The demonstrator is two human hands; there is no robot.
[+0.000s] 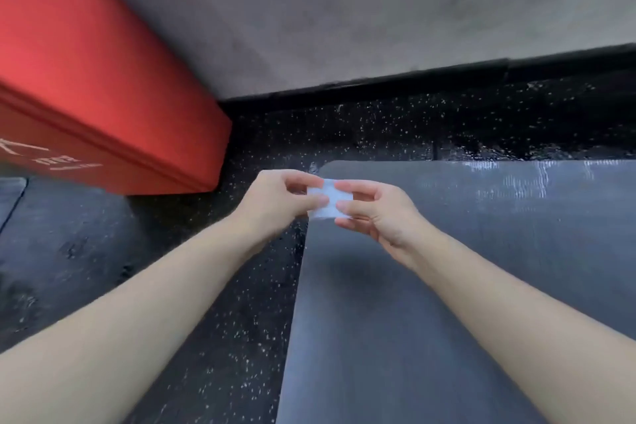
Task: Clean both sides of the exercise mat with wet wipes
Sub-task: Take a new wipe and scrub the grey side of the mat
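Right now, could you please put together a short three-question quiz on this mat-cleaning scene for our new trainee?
1. True or false: the wet wipe lies flat on the grey exercise mat.
2. What holds the wipe? A) left hand only B) right hand only C) both hands
3. Fill in: the box beside the mat, on the speckled floor, is coloured ____.

Key:
1. False; it is held up above the mat's near-left corner.
2. C; the left hand and right hand each pinch one end.
3. Red; the red box stands at the left.
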